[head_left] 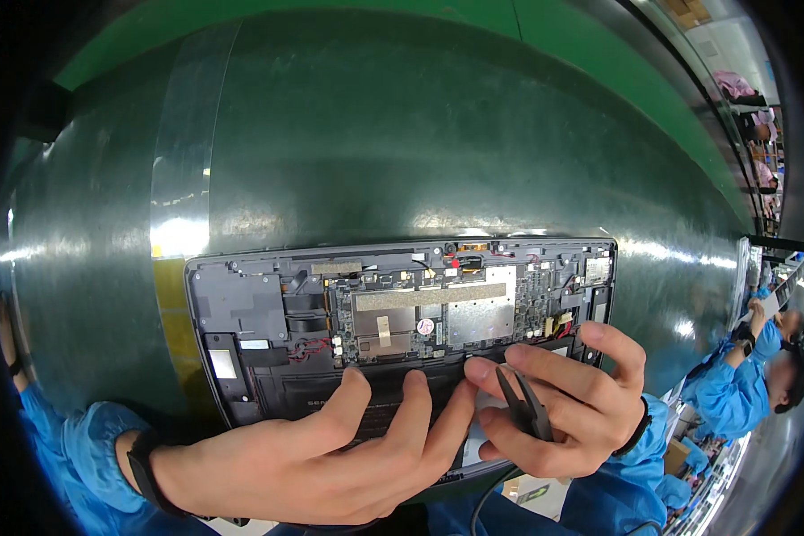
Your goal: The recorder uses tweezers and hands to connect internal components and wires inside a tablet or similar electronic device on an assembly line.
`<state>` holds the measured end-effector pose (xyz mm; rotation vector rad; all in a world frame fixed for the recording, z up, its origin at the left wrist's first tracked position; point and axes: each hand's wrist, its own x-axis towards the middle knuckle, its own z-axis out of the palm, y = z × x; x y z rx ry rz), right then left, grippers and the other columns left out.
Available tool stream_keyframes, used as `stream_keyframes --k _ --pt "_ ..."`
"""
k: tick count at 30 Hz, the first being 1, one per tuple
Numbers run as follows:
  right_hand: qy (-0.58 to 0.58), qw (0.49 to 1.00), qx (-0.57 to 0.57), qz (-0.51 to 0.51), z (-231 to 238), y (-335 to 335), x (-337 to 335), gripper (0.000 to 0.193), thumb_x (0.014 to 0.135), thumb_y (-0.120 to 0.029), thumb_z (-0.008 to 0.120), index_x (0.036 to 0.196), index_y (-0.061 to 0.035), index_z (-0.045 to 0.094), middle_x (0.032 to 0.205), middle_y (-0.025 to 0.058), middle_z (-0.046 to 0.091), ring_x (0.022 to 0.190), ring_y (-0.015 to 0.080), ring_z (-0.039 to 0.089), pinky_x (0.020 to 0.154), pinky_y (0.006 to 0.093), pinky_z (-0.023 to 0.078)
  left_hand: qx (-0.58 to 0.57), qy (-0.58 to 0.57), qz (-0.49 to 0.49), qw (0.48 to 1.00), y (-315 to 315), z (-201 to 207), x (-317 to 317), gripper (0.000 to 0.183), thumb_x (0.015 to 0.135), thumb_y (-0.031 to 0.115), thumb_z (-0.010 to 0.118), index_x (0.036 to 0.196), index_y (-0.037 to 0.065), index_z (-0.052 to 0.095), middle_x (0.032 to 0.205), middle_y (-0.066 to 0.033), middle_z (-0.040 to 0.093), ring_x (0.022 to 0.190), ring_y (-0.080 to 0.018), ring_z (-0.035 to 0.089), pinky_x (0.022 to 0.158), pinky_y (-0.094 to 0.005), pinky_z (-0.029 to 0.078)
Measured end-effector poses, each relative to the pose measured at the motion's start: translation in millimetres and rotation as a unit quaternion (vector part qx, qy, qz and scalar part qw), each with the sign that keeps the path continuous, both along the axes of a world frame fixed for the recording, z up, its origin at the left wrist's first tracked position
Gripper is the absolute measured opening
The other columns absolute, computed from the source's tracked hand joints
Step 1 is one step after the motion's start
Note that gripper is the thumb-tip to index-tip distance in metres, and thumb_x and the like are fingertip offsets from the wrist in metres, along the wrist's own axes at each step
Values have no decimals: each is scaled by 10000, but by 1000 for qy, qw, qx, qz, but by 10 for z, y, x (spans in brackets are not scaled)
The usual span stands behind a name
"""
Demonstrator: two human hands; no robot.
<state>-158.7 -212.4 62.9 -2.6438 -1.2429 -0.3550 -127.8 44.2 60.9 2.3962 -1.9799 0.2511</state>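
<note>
The circuit board (pixel 529 304), set in the uncovered device (pixel 241 304), lies straight ahead of the fingertips of both hands, on the side away from the person, with its long axis running left to right across the line in which the fingers point. The left hand (pixel 330 456) reaches in from the lower left, its fingers loosely spread with gaps between them and no grip to be seen; 2 of its fingertips come up to the board's near edge, over the dark panel (pixel 299 384) that lies beneath them, though whether they press on it I cannot tell. The right hand (pixel 590 402) pinches 1 pair of dark tweezers (pixel 529 413), its other fingers half curled, 1 raised toward the board's right end. The tweezers slant away and to the left, their 2 prongs slightly parted, with nothing visible between them; whether the tips touch anything is hidden. Neither hand is plainly nearer the board: the left fingers stand before its left half, the tweezers just right of its middle. Red and black wires (pixel 308 350) lie just beyond and left of the left fingertips; a pale yellow connector (pixel 558 323) lies just left of the raised right finger.
</note>
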Motion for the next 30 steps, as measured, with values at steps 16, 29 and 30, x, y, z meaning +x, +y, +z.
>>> stream_keyframes --k 16,29,30 --pt "55 997 42 -19 1 14 8 252 853 -469 645 891 -222 613 961 5 740 931 164 661 981 461 393 -5 24 0 1000 -25 -13 18 479 934 539 404 1162 196 650 1244 13 594 1108 -185 531 887 -388 438" --pt "35 999 10 -31 35 58 -8 216 866 -434 648 898 -225 603 982 -13 736 947 166 661 1008 483 363 -12 13 16 1000 -18 -5 -2 481 931 543 415 1172 200 650 1241 9 602 1100 -176 530 898 -384 432" --pt "26 999 0 -35 46 67 -7 214 869 -430 649 908 -225 601 980 -18 736 949 165 660 1011 488 359 -12 10 16 1000 -20 -2 -2 483 932 544 410 1173 201 650 1244 9 602 1101 -177 530 900 -387 431"
